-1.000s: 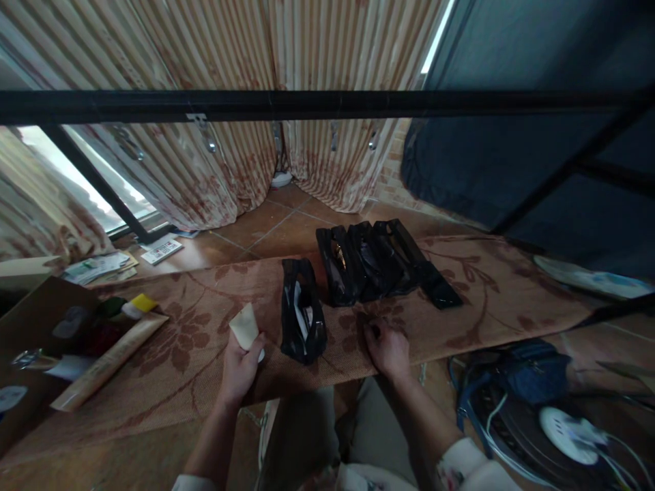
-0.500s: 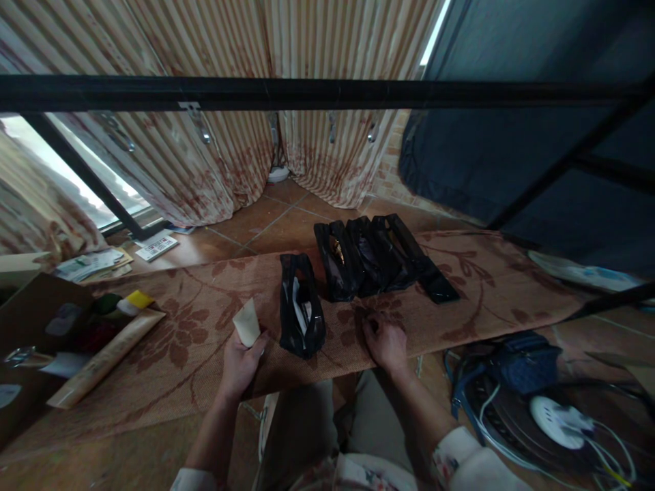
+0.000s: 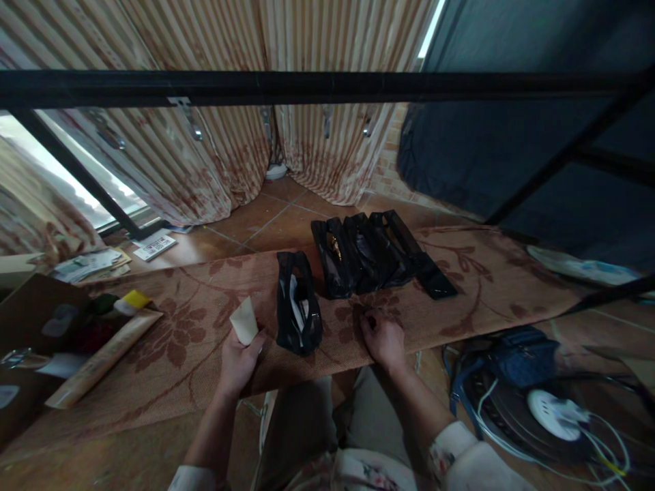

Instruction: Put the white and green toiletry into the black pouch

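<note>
My left hand (image 3: 238, 360) is closed around a small cream tube (image 3: 244, 322), held upright just left of a black plastic pouch (image 3: 297, 305) that stands on the floral-patterned mat (image 3: 179, 341). My right hand (image 3: 383, 339) rests on the mat to the right of that pouch, its fingers curled in; I cannot make out anything in them. Behind it lies a row of several black pouches (image 3: 373, 256), overlapping one another.
A cardboard box (image 3: 35, 334) with mixed items and a long beige tube (image 3: 97, 365) sit at the left. A black bar (image 3: 327, 87) crosses overhead. Cables, a white power strip (image 3: 560, 412) and a blue bag (image 3: 527, 348) lie at the right. Curtains hang behind.
The view has shifted slightly; both hands stay almost where they were, the left still holding the cream tube beside the standing pouch.
</note>
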Tool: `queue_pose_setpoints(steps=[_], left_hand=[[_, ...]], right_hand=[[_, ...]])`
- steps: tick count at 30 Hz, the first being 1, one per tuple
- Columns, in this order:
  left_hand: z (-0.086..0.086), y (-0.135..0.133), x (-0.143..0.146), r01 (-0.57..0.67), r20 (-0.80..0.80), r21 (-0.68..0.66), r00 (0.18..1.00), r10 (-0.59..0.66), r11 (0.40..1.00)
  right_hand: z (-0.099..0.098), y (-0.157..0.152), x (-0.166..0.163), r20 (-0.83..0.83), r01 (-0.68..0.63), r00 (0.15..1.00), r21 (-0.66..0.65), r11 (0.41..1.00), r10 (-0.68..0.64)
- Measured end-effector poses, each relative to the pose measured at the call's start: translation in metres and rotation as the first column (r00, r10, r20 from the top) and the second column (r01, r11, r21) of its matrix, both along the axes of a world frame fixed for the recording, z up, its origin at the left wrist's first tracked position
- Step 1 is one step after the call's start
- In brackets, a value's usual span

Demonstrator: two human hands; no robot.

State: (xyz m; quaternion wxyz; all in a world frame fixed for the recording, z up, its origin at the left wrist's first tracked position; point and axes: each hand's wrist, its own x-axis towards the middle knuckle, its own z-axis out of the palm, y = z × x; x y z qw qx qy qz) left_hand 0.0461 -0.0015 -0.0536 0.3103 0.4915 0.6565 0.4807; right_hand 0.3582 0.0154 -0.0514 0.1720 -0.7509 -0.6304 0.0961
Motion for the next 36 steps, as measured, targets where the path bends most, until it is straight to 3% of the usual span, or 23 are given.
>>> queue_pose_setpoints(steps=[36], left_hand=[[0.0023,-0.0003,0.0008,0.013,0.013,-0.010,1.000,-0.013,1.000]], right_hand=[[0.0018,-0.0005,-0.0006,0.008,0.009,1.000,-0.028,1.000,-0.009]])
